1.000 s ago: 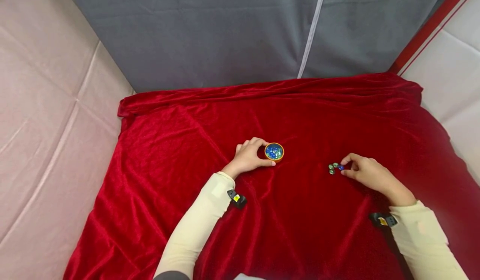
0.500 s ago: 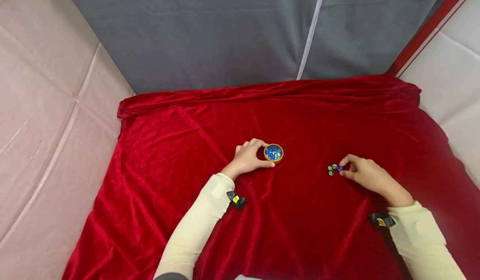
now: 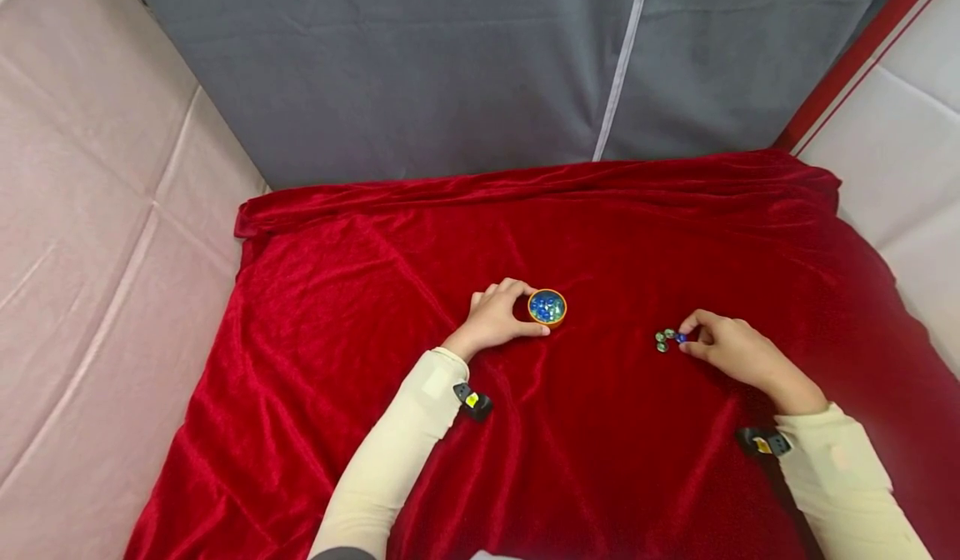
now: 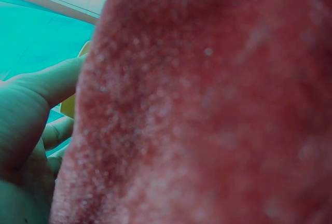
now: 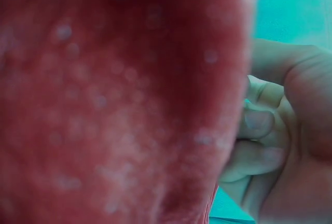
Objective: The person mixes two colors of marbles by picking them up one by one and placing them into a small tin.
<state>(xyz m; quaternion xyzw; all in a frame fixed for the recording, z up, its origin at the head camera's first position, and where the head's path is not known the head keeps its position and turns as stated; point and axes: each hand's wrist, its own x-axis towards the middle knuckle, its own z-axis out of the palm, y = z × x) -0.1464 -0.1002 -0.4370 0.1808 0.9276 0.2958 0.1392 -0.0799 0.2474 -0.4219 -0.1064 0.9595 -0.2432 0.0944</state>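
Note:
In the head view my left hand holds a small round bowl with an orange rim, thumb on the near side and fingers on the far side. Blue and clear-green glass marbles lie inside it. Off to the right, my right hand pinches a blue marble between thumb and index finger, down at the cloth. Several green marbles sit just left of it. From the left wrist, only a yellow piece of the bowl shows behind the thumb. Cloth hides the right fingertips in the right wrist view.
Wrinkled red velvet cloth covers the table and bunches into a fold along the back. A grey curtain stands behind, with pale panels at both sides. In both wrist views, raised cloth fills most of the picture.

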